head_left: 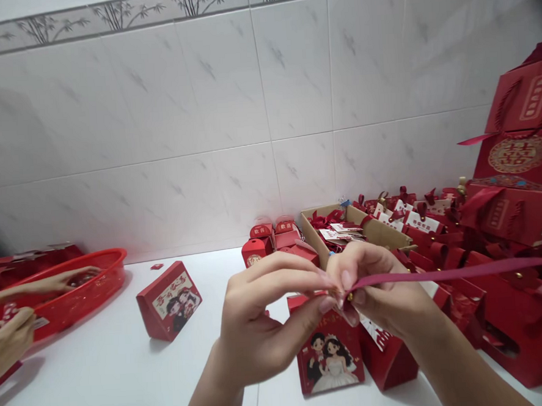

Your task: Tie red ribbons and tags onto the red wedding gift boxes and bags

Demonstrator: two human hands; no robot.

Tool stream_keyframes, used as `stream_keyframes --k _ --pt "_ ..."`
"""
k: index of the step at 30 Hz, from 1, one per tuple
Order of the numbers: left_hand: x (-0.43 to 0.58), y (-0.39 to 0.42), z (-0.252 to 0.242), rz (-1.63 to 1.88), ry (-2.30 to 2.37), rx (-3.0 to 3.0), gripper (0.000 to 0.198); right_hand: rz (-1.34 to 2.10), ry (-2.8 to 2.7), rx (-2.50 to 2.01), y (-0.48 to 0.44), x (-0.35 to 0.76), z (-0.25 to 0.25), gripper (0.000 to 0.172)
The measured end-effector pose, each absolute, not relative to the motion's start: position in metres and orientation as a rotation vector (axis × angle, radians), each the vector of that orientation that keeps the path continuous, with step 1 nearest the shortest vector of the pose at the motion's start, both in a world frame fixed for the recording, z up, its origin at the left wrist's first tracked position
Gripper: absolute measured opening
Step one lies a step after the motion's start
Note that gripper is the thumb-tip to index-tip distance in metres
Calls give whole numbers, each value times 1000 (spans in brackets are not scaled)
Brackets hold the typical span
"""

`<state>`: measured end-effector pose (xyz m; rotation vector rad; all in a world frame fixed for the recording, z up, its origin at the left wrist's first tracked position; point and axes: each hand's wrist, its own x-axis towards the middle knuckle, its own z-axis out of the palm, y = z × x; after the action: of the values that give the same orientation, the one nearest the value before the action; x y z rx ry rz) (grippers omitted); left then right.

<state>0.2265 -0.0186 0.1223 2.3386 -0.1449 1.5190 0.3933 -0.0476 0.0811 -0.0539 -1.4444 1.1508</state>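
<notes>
A dark red ribbon stretches off to the right edge from between the thumb and fingers of my right hand, which is closed on it. A small gold bell shows at the pinched spot. My left hand meets it there, thumb and fingertips pinched together; what lies between them is mostly hidden, with a thin golden bit showing. Below both hands stands a red gift box with a cartoon bride and groom, its upper part partly covered. Behind my right wrist is another red box with a white tag.
A single red box stands left of centre. Further left, another person's hands work at a red plastic basin. A cardboard box holds tags and ribbons. Several red gift boxes crowd the right, some stacked high.
</notes>
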Motion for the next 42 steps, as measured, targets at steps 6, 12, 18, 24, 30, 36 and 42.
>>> stream_keyframes --k 6,12,18,24,30,36,42 --pt "225 -18 120 1580 -186 2423 18 1242 -1436 24 -47 391 76 11" --pt "225 -20 118 1634 -181 2496 21 1181 -1451 -8 -49 390 78 13" --pt "228 -21 114 1715 -144 2483 21 1050 -1471 -170 -54 392 81 9" --pt "233 -17 112 1700 -89 2405 22 930 -1537 -272 -58 399 86 10" --pt "225 -2 115 1160 239 2593 14 708 -1952 -614 -75 429 105 7" --pt "236 21 96 389 804 2759 23 516 -2350 -1205 -77 439 108 23" --pt "246 36 90 145 786 2696 22 480 -2391 -1375 -56 433 92 17"
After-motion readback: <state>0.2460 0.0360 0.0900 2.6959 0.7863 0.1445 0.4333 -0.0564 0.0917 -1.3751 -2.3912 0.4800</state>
